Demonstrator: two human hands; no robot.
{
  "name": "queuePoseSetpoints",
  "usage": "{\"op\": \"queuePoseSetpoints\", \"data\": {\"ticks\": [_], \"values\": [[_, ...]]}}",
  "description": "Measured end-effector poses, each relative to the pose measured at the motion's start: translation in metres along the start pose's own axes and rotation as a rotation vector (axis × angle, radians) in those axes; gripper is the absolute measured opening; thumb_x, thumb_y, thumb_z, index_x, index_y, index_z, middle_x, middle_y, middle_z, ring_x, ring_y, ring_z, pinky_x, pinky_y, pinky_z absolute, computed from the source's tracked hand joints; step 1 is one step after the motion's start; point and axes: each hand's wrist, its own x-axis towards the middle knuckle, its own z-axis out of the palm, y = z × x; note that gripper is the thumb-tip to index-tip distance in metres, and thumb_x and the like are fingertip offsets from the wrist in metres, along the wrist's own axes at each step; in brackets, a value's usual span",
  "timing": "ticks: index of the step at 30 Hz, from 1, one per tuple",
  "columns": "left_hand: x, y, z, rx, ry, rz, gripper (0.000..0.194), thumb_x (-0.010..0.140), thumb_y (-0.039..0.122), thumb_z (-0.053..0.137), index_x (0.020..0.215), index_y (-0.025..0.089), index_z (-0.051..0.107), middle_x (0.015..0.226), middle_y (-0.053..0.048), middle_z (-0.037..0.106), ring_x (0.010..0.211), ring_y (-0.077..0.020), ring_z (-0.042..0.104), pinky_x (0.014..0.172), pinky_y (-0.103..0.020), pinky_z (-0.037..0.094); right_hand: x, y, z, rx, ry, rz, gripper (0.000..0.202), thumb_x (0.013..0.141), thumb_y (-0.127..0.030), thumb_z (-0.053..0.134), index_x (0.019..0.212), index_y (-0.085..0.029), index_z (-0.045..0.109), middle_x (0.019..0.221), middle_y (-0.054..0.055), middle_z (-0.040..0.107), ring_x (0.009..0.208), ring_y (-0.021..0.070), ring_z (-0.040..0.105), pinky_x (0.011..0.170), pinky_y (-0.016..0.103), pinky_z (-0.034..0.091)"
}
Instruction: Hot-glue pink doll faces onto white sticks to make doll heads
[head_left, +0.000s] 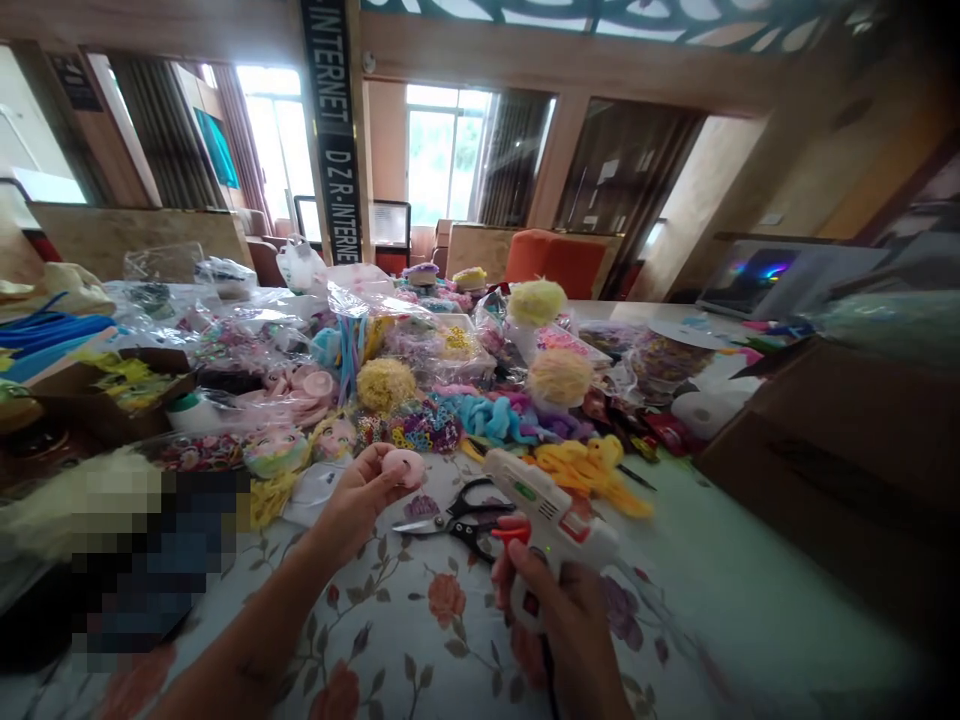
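Observation:
Between the thumb and fingers of my left hand (367, 490) is a small round pink piece (405, 468) with a dark spot near its middle; its exact kind I cannot make out. My right hand (551, 590) is wrapped round the handle of a white glue gun (540, 500) with a red trigger. The gun points up and to the left, its front end a little right of the pink piece. Black-handled scissors (457, 520) lie on the flowered tablecloth (390, 610) between my hands, partly behind the glue gun.
Yellow yarn (592, 470) lies beyond the glue gun. Beads in bags (424, 428), pompoms (386, 385) and blue fluffy strips (491, 418) crowd the table's far side. A large cardboard box (832, 480) stands at right, a smaller box (142, 385) at left.

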Motion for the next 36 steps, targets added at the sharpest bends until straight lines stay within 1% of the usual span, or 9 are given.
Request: {"op": "queuePoseSetpoints", "data": {"ticks": [3,6,9,13,16,25,30,34,36], "values": [[0.0,0.0,0.001,-0.007,0.007,0.031,0.026,0.074,0.036,0.074,0.084,0.016,0.059,0.08,-0.001,0.063,0.077,-0.0138,0.062,0.082,-0.031,0.051,-0.007,0.006,0.02,0.075,-0.023,0.029,0.036,0.071,-0.051,0.07,0.076,-0.015,0.069,0.062,0.002,0.064,0.049,0.013,0.052,0.048,0.024,0.043],[-0.001,0.0,0.001,0.014,0.021,0.042,0.024,0.073,0.033,0.075,0.081,0.017,0.059,0.078,0.0,0.063,0.075,-0.0129,0.06,0.079,-0.028,0.049,-0.012,0.015,0.027,0.076,-0.034,0.052,0.036,0.07,-0.051,0.072,0.074,-0.016,0.069,0.053,0.0,0.06,0.049,0.0144,0.053,0.051,0.025,0.046],[-0.004,0.0,0.002,0.12,0.026,0.059,0.02,0.074,0.031,0.074,0.082,0.018,0.061,0.077,0.0,0.063,0.074,-0.0124,0.057,0.074,-0.024,0.046,-0.016,0.021,0.028,0.092,-0.066,0.06,0.039,0.071,-0.053,0.071,0.077,-0.015,0.07,0.055,0.002,0.063,0.047,0.0138,0.053,0.048,0.025,0.045],[-0.008,0.005,0.004,0.332,-0.007,0.13,0.014,0.078,0.032,0.069,0.08,0.019,0.068,0.079,0.0,0.059,0.076,-0.0128,0.054,0.071,-0.023,0.042,-0.02,0.024,0.026,0.104,-0.096,0.054,0.041,0.073,-0.053,0.07,0.089,-0.015,0.071,0.066,0.005,0.07,0.05,0.0134,0.055,0.053,0.026,0.048],[-0.01,0.008,0.006,0.4,-0.012,0.172,0.012,0.077,0.031,0.07,0.079,0.019,0.07,0.083,-0.001,0.059,0.079,-0.0141,0.054,0.07,-0.023,0.042,-0.022,0.024,0.024,0.062,-0.085,0.048,0.039,0.072,-0.051,0.072,0.091,-0.016,0.072,0.068,0.005,0.071,0.05,0.0125,0.054,0.055,0.026,0.048],[-0.012,0.006,0.011,0.418,0.05,0.238,0.013,0.075,0.031,0.072,0.078,0.019,0.069,0.079,-0.002,0.063,0.082,-0.0171,0.059,0.079,-0.027,0.047,-0.024,0.023,0.027,0.053,-0.065,0.046,0.045,0.075,-0.055,0.067,0.096,-0.015,0.07,0.07,0.006,0.071,0.05,0.0134,0.055,0.051,0.026,0.046],[-0.011,0.005,0.01,0.429,0.094,0.306,0.012,0.074,0.03,0.073,0.077,0.019,0.069,0.082,-0.002,0.062,0.087,-0.0182,0.06,0.081,-0.028,0.047,-0.025,0.024,0.028,0.059,-0.035,0.074,0.046,0.072,-0.056,0.07,0.094,-0.015,0.07,0.071,0.006,0.071,0.05,0.0135,0.055,0.052,0.027,0.047],[-0.012,0.005,0.009,0.398,0.071,0.318,0.01,0.073,0.027,0.074,0.078,0.019,0.069,0.085,-0.003,0.062,0.098,-0.0221,0.061,0.085,-0.03,0.048,-0.025,0.025,0.028,0.057,-0.014,0.069,0.047,0.071,-0.056,0.07,0.094,-0.015,0.07,0.057,0.003,0.064,0.049,0.0149,0.054,0.05,0.028,0.046],[-0.012,0.004,0.009,0.374,0.048,0.322,0.009,0.073,0.025,0.074,0.079,0.02,0.07,0.088,-0.003,0.062,0.104,-0.0233,0.06,0.087,-0.031,0.048,-0.025,0.024,0.028,0.055,-0.02,0.073,0.047,0.071,-0.056,0.07,0.095,-0.015,0.069,0.059,0.003,0.065,0.049,0.0145,0.054,0.05,0.028,0.047]]}}
